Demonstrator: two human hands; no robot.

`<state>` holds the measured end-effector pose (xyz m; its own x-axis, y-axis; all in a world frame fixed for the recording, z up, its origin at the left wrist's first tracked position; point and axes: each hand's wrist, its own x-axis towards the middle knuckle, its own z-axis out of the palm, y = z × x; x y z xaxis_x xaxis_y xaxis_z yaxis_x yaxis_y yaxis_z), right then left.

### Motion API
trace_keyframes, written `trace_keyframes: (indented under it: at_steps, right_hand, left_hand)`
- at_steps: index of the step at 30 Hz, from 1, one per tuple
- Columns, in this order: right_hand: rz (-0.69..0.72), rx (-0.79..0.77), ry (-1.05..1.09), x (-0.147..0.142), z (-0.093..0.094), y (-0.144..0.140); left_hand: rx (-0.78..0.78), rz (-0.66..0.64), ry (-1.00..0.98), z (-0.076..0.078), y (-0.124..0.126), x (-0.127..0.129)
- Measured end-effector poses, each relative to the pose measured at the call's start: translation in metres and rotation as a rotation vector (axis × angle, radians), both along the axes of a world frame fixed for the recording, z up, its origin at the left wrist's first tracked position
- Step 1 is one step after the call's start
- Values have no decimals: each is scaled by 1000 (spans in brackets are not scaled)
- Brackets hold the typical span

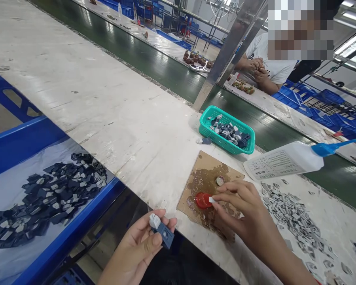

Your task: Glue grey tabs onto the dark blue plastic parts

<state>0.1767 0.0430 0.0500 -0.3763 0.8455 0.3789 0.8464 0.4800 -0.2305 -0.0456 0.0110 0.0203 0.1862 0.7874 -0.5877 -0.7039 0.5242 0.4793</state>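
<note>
A small dark blue plastic part with a light grey piece at its top [165, 236] is pinched between the thumb and fingers of my left hand [139, 245], just off the table's front edge. My right hand [243, 206] pinches a small pale grey piece [211, 200] at the rim of a red cap [203, 200]. That cap lies on a brown board [192, 186] wet with dark stains. A round metal cap [219, 181] sits on the board too, behind my right fingers. Part of the board is hidden under that hand.
A green basket [201, 128] of blue-and-grey parts stands behind the board, with one loose part [204, 141] beside it. A glue bottle [281, 162] and many grey pieces [296, 217] lie right. Blue bin [106, 202] holds parts at left. Across the conveyor [184, 85] a person [264, 63] works.
</note>
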Motion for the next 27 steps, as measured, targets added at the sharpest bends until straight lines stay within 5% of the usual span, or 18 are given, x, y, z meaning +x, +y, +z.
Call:
trace_keyframes:
  at_steps: [10,17,23,27]
  right_hand:
    - [-69,155,87,-7,5,-18]
    - [24,13,278,-34,4,-35]
    - [52,55,347,-35,0,-34]
    - [94,-139,482,-32,1,-34]
  left_hand:
    - [145,-15,180,-3,5,27]
    - [215,-11,221,0,1,37]
    - [312,-7,234,-2,-3,38]
    - [434,16,301,-1,-7,37]
